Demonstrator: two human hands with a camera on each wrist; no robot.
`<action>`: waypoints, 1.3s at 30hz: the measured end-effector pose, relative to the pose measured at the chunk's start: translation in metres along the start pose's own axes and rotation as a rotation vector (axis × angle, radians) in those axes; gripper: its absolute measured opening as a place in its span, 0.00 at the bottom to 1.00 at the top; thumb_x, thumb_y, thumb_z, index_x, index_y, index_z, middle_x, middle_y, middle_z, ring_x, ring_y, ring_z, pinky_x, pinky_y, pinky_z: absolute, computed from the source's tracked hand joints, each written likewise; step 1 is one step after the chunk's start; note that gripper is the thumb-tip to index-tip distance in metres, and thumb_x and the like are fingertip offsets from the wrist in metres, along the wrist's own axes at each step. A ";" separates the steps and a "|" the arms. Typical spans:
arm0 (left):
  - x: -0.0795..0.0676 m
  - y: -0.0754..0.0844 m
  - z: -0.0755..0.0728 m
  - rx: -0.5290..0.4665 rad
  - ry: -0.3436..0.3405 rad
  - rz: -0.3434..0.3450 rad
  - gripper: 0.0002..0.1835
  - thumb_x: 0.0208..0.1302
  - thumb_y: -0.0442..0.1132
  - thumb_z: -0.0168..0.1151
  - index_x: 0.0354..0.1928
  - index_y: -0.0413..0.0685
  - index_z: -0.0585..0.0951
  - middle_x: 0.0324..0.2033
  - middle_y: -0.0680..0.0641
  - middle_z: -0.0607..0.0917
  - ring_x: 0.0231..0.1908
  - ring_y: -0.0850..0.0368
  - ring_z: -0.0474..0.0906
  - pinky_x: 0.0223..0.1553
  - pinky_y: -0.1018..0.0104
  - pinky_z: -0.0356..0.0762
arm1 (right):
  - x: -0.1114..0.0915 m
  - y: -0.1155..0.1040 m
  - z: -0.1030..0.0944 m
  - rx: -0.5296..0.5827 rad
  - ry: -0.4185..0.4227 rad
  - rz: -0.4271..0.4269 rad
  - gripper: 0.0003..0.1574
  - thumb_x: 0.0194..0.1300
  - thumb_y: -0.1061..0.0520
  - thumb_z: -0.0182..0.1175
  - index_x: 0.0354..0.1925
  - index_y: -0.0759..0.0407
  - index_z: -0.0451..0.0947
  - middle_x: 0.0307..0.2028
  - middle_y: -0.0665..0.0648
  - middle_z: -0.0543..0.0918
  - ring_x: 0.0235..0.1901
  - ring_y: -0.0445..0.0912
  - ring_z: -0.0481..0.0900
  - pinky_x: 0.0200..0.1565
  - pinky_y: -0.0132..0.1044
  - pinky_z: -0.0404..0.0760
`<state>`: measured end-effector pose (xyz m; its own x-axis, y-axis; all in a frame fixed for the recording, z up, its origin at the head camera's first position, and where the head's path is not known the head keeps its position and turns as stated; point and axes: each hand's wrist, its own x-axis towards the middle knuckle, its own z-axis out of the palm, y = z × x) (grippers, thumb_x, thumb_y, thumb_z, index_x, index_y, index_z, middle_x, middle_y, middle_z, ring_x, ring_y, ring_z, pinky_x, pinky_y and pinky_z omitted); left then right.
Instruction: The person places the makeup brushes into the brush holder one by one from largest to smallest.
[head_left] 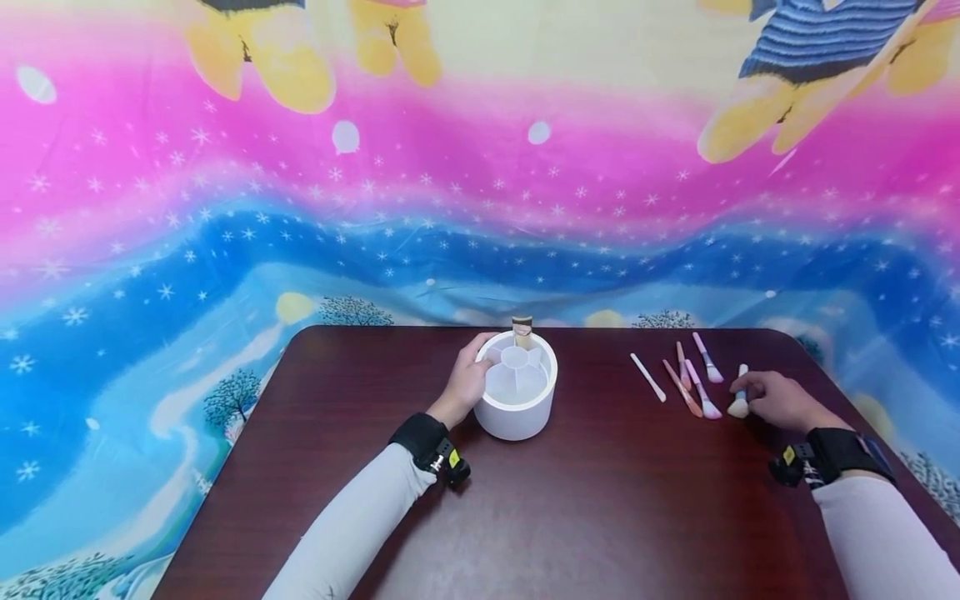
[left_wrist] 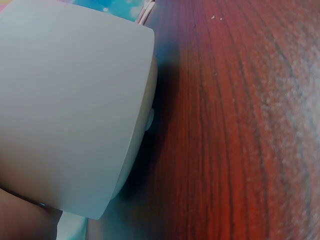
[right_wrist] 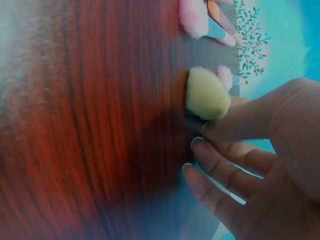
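Note:
A round white organizer (head_left: 516, 421) with clear dividers stands on the table, its wall filling much of the left wrist view. My left hand (head_left: 467, 382) grips its left side, the thumb over the rim. One brush (head_left: 522, 327) stands upright in a back compartment. At the right, my right hand (head_left: 780, 398) pinches the handle of a makeup brush (head_left: 738, 408) between thumb and fingers. Its cream bristles (right_wrist: 207, 95) point toward the near side, close to the tabletop. The other fingers of that hand are spread beside it in the right wrist view.
Several makeup brushes lie left of my right hand, among them a pink brush (head_left: 703, 392), an orange-tipped brush (head_left: 684, 390) and a white slim one (head_left: 648, 377). The dark wooden table (head_left: 585, 508) ends at a patterned cloth (head_left: 480, 183) behind.

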<state>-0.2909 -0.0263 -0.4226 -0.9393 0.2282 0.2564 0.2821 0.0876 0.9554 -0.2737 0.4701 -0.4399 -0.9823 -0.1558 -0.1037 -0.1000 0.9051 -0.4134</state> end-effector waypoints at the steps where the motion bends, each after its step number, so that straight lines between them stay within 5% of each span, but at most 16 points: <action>1: 0.000 0.000 0.000 0.003 0.002 0.000 0.23 0.60 0.23 0.43 0.58 0.38 0.71 0.54 0.42 0.75 0.54 0.55 0.68 0.57 0.51 0.65 | -0.001 -0.001 0.001 -0.012 -0.005 -0.002 0.16 0.56 0.69 0.52 0.45 0.70 0.74 0.28 0.59 0.74 0.26 0.51 0.70 0.28 0.43 0.71; 10: 0.000 -0.001 0.000 -0.007 0.009 0.022 0.22 0.60 0.23 0.44 0.57 0.34 0.71 0.54 0.40 0.75 0.55 0.54 0.68 0.58 0.51 0.63 | -0.007 -0.015 0.004 -0.127 -0.049 0.010 0.08 0.54 0.65 0.57 0.36 0.63 0.75 0.29 0.59 0.75 0.28 0.52 0.70 0.30 0.46 0.71; 20: 0.015 -0.039 0.003 -0.011 0.041 0.019 0.24 0.59 0.23 0.44 0.57 0.44 0.73 0.53 0.47 0.77 0.54 0.58 0.69 0.57 0.53 0.64 | -0.012 -0.027 0.007 -0.186 -0.069 -0.089 0.02 0.55 0.63 0.61 0.31 0.59 0.78 0.26 0.53 0.74 0.26 0.47 0.69 0.28 0.43 0.70; 26: 0.007 -0.019 0.001 -0.012 0.028 0.033 0.23 0.59 0.23 0.44 0.57 0.40 0.73 0.53 0.44 0.77 0.54 0.57 0.69 0.58 0.55 0.65 | -0.019 -0.041 0.003 -0.217 -0.130 -0.019 0.03 0.59 0.58 0.61 0.32 0.57 0.78 0.24 0.50 0.75 0.24 0.45 0.70 0.26 0.42 0.70; 29: 0.007 -0.016 0.000 -0.027 0.007 0.034 0.22 0.60 0.23 0.44 0.57 0.35 0.71 0.54 0.41 0.76 0.54 0.55 0.69 0.58 0.53 0.64 | -0.024 -0.056 -0.003 -0.250 -0.104 0.005 0.05 0.59 0.56 0.61 0.31 0.56 0.79 0.22 0.49 0.75 0.22 0.45 0.69 0.25 0.43 0.69; 32: 0.013 -0.032 0.000 -0.043 0.015 0.031 0.22 0.61 0.23 0.44 0.58 0.38 0.72 0.54 0.42 0.76 0.55 0.55 0.68 0.59 0.52 0.63 | -0.028 -0.072 -0.008 -0.275 -0.035 -0.019 0.06 0.60 0.54 0.61 0.29 0.55 0.78 0.20 0.49 0.74 0.21 0.45 0.68 0.23 0.42 0.66; 39: 0.014 -0.038 0.004 -0.016 0.044 0.019 0.23 0.61 0.24 0.44 0.57 0.44 0.73 0.53 0.47 0.77 0.54 0.58 0.68 0.58 0.52 0.64 | -0.026 -0.115 -0.019 -0.274 0.096 -0.161 0.06 0.61 0.55 0.60 0.28 0.55 0.76 0.19 0.49 0.71 0.18 0.43 0.66 0.21 0.38 0.64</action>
<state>-0.3144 -0.0222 -0.4559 -0.9414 0.1868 0.2807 0.2974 0.0679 0.9523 -0.2401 0.3777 -0.3725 -0.9597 -0.2791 0.0338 -0.2808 0.9468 -0.1572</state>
